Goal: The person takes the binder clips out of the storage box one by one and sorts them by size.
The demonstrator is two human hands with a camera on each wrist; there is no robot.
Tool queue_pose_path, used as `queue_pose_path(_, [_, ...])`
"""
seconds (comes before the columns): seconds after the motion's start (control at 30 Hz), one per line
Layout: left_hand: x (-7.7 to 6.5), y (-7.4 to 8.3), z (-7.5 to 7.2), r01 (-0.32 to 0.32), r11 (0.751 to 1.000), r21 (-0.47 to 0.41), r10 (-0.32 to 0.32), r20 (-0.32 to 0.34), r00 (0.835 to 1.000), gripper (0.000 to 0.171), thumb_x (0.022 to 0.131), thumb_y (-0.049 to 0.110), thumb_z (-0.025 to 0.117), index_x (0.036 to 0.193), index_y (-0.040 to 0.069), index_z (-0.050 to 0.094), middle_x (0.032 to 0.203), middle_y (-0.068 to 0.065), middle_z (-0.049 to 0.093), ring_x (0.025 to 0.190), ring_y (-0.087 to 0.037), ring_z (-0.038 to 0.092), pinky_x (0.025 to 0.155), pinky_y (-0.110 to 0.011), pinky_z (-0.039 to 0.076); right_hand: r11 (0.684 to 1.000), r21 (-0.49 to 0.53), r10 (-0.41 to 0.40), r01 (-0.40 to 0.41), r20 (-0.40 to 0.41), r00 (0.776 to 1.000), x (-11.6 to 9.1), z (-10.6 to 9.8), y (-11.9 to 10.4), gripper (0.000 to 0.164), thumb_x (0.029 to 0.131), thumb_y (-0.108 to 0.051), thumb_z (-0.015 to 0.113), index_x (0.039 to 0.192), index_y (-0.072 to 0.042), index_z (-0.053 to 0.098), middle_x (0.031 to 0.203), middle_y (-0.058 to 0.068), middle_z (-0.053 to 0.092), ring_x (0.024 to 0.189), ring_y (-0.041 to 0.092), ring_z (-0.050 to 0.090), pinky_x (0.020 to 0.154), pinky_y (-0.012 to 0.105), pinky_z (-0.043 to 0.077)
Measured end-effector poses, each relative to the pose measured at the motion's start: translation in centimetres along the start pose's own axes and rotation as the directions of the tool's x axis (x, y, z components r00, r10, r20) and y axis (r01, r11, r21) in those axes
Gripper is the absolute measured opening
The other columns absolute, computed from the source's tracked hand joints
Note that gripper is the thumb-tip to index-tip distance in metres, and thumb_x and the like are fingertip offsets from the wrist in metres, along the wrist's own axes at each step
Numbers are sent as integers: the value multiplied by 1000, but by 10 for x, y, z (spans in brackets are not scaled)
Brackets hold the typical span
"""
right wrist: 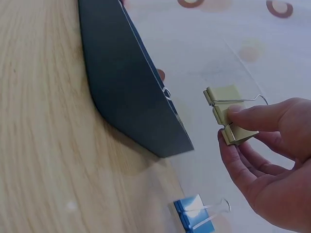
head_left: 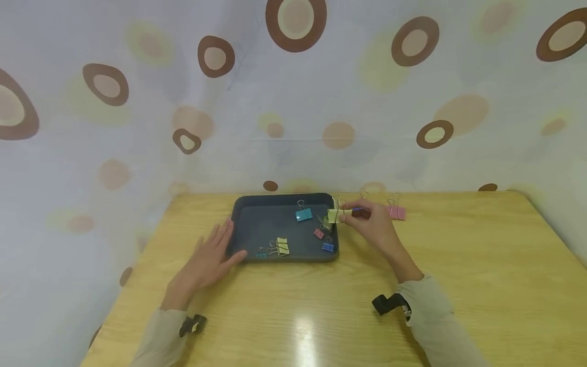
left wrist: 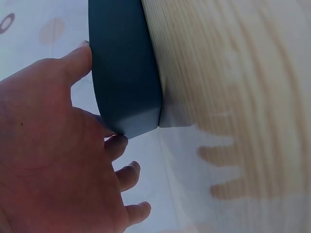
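My right hand (head_left: pixel 375 227) pinches a large yellow binder clip (right wrist: pixel 226 109) between thumb and fingers, above the right rim of a dark tray (head_left: pixel 270 221). In the right wrist view the clip is in the air, apart from the tray's outer wall. My left hand (head_left: pixel 204 264) touches the tray's left end with its fingers spread and holds nothing. Inside the tray lie a teal binder clip (head_left: pixel 303 215), another yellow binder clip (head_left: pixel 283 247), a small teal one (head_left: pixel 261 254), a small pink one (head_left: pixel 318 234) and a small blue one (head_left: pixel 327 247). A yellow-green clip (head_left: pixel 327 223) by the right wall is partly hidden.
To the tray's right, a blue binder clip (right wrist: pixel 197 213) rests on the wooden table (head_left: pixel 275 306), mostly hidden behind my right hand in the head view. A pink binder clip (head_left: pixel 397 212) stands farther right. A patterned sheet (head_left: pixel 293 168) hangs behind the table.
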State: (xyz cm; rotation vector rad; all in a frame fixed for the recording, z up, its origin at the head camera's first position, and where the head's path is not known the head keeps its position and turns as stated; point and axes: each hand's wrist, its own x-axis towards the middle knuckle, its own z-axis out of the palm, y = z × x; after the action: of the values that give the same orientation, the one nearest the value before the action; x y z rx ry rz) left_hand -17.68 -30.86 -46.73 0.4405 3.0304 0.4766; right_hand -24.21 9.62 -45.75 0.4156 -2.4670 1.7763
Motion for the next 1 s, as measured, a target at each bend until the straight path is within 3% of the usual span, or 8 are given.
queue_pose_path(0.13, [-5, 3, -3, 2, 1000, -14, -2, -15, 1000, 87, 105, 55, 48, 163, 0, 16, 170, -17, 12, 154, -45, 11, 117, -73, 9, 999, -44, 1, -2, -40, 999, 2, -19, 8, 29, 93, -12, 77, 119, 0, 74, 124, 19, 68, 103, 30, 72, 77, 17, 55])
queue_pose_path(0.37, [-7, 4, -2, 9, 1000, -28, -9, 3, 1000, 87, 105, 57, 46, 164, 1, 13, 171, -17, 10, 155, -44, 10, 117, -73, 8, 1000, -19, 5, -8, -155, 988, -4, -64, 22, 31, 93, -9, 77, 120, 5, 71, 129, 16, 62, 95, 0, 68, 77, 19, 58])
queue_pose_path(0.53, [-8, 2, -2, 12, 1000, -25, -12, 0, 1000, 88, 105, 57, 47, 164, 0, 14, 171, -17, 10, 155, -44, 10, 117, -73, 8, 998, -57, 10, -22, -212, 977, -8, -83, 35, 32, 93, -11, 77, 120, 5, 71, 126, 8, 64, 96, -4, 66, 79, 12, 54])
queue_pose_path(0.73, [-9, -1, 2, 17, 1000, -9, -17, -10, 1000, 88, 105, 58, 45, 163, 0, 14, 170, -17, 10, 155, -44, 10, 117, -73, 9, 993, 12, 118, -119, -269, 956, -8, -108, 45, 40, 94, -18, 78, 124, 7, 68, 124, -11, 59, 96, -5, 65, 78, 10, 52])
queue_pose_path(1.0, [-12, -2, 3, 6, 1000, -20, -7, -51, 999, 87, 105, 56, 48, 163, -1, 18, 170, -17, 14, 153, -46, 15, 115, -75, 12, 982, 24, 186, -186, -275, 943, -17, -130, 69, 46, 95, -20, 77, 129, 8, 65, 120, -16, 57, 93, -9, 66, 79, 13, 54])
